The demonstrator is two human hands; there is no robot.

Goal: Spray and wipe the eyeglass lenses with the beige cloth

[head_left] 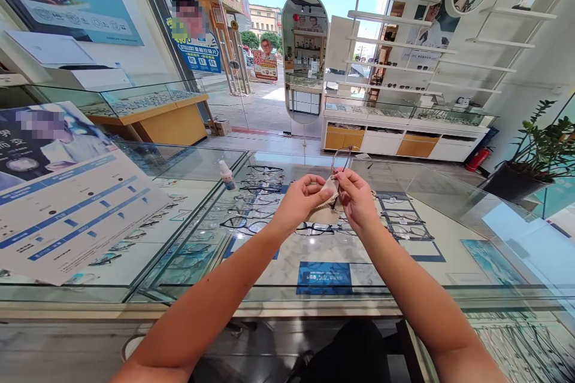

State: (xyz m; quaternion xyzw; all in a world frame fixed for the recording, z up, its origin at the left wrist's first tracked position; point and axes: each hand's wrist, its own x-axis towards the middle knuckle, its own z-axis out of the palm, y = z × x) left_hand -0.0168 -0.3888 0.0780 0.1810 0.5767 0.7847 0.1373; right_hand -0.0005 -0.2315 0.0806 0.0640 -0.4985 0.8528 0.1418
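Both hands meet above a glass display counter (440,203). My left hand (300,198) pinches a small beige cloth (329,188) between thumb and fingers. My right hand (357,198) is closed on a thin-framed pair of glasses (342,158), whose lenses stick up above the fingers. The cloth lies against the glasses between the two hands. Under the glass, rows of spectacle frames (265,182) lie on display.
A small white spray bottle (227,175) stands on the counter to the left. A printed poster (67,203) lies on the left glass case. Further cases, an oval mirror (304,54), wall shelves and a potted plant (539,149) stand beyond.
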